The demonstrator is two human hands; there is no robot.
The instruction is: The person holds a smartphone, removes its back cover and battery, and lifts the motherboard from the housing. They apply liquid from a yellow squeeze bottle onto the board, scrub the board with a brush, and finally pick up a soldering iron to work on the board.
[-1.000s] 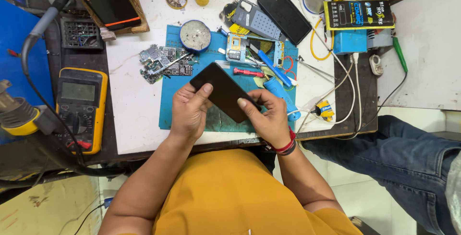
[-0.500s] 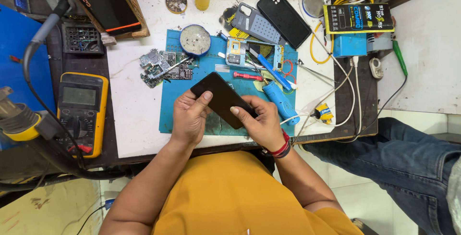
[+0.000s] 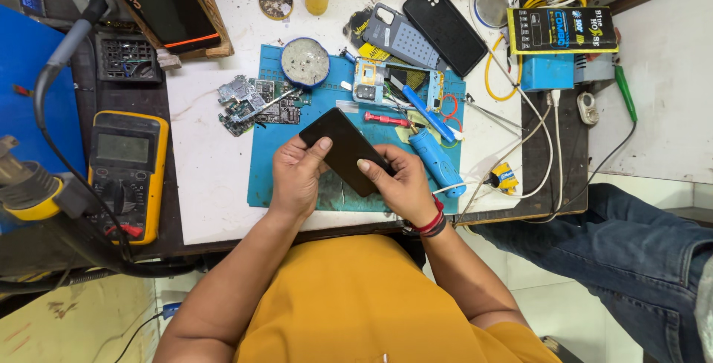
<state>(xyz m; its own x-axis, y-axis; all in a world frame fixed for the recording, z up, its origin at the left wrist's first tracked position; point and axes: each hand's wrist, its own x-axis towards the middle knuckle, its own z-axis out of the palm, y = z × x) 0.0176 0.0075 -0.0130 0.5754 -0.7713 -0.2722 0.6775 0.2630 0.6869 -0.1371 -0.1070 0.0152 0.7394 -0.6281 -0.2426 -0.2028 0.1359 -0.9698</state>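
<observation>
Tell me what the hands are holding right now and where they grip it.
A black phone, held over the blue mat. The left hand takes its left edge, the right hand its lower right end.

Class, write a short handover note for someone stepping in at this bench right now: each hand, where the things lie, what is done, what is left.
Left hand: grips the near-left edge of the black phone, thumb on its face.
Right hand: holds the phone's lower right end, fingers curled over it.
Phone: lifted, tilted, above the blue mat.
On the mat: red screwdriver, blue tool, circuit boards, an opened phone frame.
Yellow multimeter lies to the left.
Done: phone is in hand.
Left: phone not yet set down; its face looks closed and dark.
</observation>
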